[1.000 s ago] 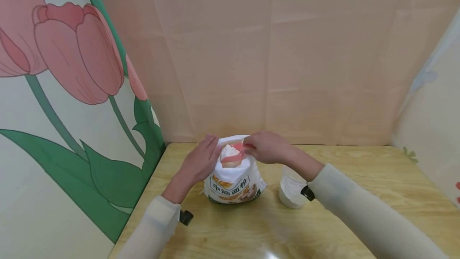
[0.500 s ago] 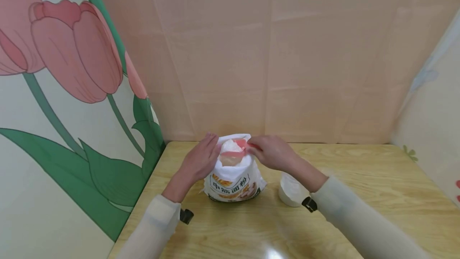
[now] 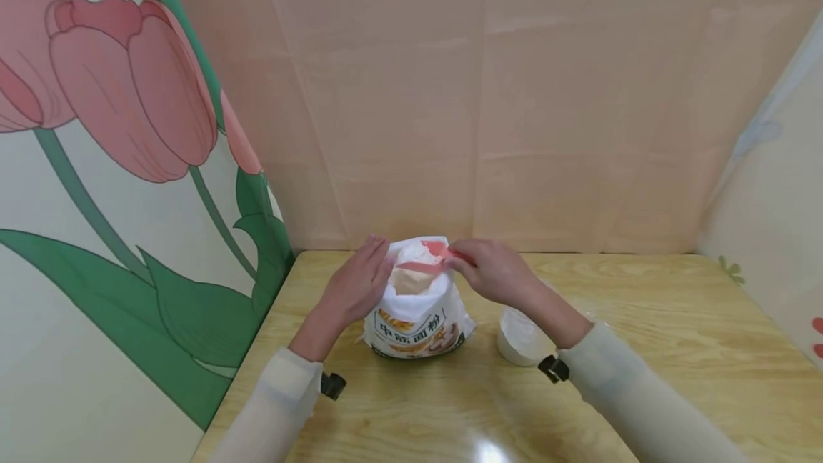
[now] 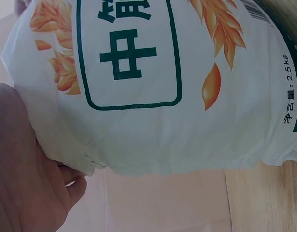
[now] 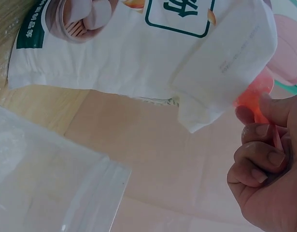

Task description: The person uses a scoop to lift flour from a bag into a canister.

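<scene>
Bag: We find the bag [image 3: 414,331] standing with its mouth open, at the lower middle of the head view.
Left hand: The left hand [image 3: 356,283] is at the left side of the bag's mouth and holds its edge. In the left wrist view the lower fingers are bent at the bag's edge, at lower left; the others we see only in part.
Right hand: The right hand [image 3: 495,274] is closed around the handle of the scoop [image 5: 257,92], fingers folded tightly. Most of the handle is hidden inside the fist.
Scoop: It is at the right part of the bag's mouth, in the middle of the head view, with white powder [image 3: 411,257] in it. We cannot tell how deep it sits, because the bag wall covers its lower part.
Tub: The tub [image 3: 519,338] is right of the bag, on the table [image 3: 411,413]. The right forearm partly hides it in the head view; the right wrist view shows its translucent wall, cut off at lower left.
Print: The left wrist view gives us large green characters and orange wheat ears, cut at the top; the right wrist view gives a round food picture at upper left.
Powder: Only the head view looks into the mouth; both wrist views show the bag's outside.
</scene>
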Demonstrator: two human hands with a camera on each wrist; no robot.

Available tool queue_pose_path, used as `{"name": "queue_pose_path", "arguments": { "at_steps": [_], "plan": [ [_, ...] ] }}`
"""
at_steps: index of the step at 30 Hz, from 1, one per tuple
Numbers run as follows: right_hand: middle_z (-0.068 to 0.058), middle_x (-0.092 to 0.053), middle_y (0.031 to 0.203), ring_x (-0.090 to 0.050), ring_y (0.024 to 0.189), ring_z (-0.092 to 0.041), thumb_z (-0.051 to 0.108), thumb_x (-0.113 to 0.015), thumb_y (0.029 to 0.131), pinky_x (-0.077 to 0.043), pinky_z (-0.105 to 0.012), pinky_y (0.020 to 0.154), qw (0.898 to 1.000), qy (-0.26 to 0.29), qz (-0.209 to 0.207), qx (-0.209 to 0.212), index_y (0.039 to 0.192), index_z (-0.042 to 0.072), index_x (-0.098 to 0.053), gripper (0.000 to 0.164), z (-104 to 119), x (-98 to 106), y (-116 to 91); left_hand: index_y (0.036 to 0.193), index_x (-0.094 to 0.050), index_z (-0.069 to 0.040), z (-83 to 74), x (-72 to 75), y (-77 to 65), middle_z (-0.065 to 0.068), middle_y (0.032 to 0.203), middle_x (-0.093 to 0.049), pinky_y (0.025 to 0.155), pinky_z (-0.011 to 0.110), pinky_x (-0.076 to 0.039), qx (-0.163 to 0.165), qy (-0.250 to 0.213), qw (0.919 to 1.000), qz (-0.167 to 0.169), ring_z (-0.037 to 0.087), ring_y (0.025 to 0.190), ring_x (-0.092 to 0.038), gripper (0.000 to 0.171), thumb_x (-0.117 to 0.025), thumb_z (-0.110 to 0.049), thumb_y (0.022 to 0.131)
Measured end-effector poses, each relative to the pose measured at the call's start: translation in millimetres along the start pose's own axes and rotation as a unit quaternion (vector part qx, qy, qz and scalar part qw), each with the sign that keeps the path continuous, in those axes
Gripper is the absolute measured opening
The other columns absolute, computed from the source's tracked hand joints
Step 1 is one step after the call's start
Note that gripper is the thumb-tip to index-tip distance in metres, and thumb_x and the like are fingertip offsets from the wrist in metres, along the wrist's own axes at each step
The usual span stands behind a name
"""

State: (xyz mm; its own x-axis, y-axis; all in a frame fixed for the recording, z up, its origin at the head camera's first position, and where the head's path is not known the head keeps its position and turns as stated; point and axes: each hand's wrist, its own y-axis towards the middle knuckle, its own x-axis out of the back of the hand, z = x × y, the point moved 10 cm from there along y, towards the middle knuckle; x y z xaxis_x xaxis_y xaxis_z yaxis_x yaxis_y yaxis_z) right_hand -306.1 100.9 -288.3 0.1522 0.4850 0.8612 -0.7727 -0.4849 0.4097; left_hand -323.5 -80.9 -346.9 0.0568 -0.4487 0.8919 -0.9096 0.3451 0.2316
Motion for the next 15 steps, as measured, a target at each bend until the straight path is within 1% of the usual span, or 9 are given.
{"name": "queue_pose_path", "arguments": {
  "at_steps": [2,4,8,11,15],
  "plan": [
    [0.005,-0.066,0.077,-0.06,0.073,-0.016,0.027,-0.071,0.095,-0.053,-0.041,0.071,1.0,0.002,-0.002,-0.002,0.102,0.013,-0.075,0.015,0,3,-1,0.158,-0.032,-0.004,-0.3,1.2,-0.4,0.01,0.166,-0.028,0.126,0.045,-0.02,-0.004,-0.001,1.0,-0.003,0.028,0.156,-0.016,0.064,-0.022,-0.045,0.11],
    [0.003,-0.07,0.082,-0.063,0.076,-0.017,0.027,-0.07,0.096,-0.054,-0.042,0.073,1.0,0.003,-0.003,-0.004,0.105,0.013,-0.076,0.017,0,6,-3,0.158,-0.033,-0.003,-0.2,1.8,-0.6,0.01,0.166,-0.028,0.126,0.045,-0.02,-0.006,-0.002,1.0,-0.004,0.027,0.156,-0.016,0.064,-0.022,-0.044,0.11],
    [-0.002,-0.076,0.1,-0.069,0.085,-0.02,0.027,-0.069,0.097,-0.056,-0.045,0.078,1.0,0.005,-0.006,-0.01,0.111,0.012,-0.076,0.022,-3,12,-8,0.158,-0.032,-0.004,-0.1,2.6,-1.4,0.01,0.166,-0.027,0.126,0.045,-0.019,-0.009,-0.004,1.0,0.0,0.024,0.156,-0.013,0.064,-0.022,-0.045,0.11],
    [-0.002,-0.075,0.094,-0.066,0.08,-0.019,0.026,-0.069,0.097,-0.055,-0.043,0.075,1.0,0.005,-0.008,-0.011,0.109,0.012,-0.075,0.019,-5,17,-12,0.159,-0.031,-0.005,0.8,2.9,-2.0,0.008,0.167,-0.026,0.126,0.045,-0.019,-0.006,-0.003,1.0,0.002,0.024,0.156,-0.013,0.065,-0.021,-0.046,0.11],
    [0.0,-0.072,0.09,-0.059,0.074,-0.015,0.024,-0.069,0.098,-0.051,-0.038,0.07,1.0,0.005,-0.006,-0.017,0.108,0.011,-0.075,0.017,-10,23,-18,0.158,-0.031,-0.004,1.6,3.5,-2.8,0.009,0.166,-0.027,0.125,0.045,-0.02,-0.008,-0.001,1.0,0.001,0.027,0.156,-0.016,0.065,-0.022,-0.045,0.11]
  ]
}}
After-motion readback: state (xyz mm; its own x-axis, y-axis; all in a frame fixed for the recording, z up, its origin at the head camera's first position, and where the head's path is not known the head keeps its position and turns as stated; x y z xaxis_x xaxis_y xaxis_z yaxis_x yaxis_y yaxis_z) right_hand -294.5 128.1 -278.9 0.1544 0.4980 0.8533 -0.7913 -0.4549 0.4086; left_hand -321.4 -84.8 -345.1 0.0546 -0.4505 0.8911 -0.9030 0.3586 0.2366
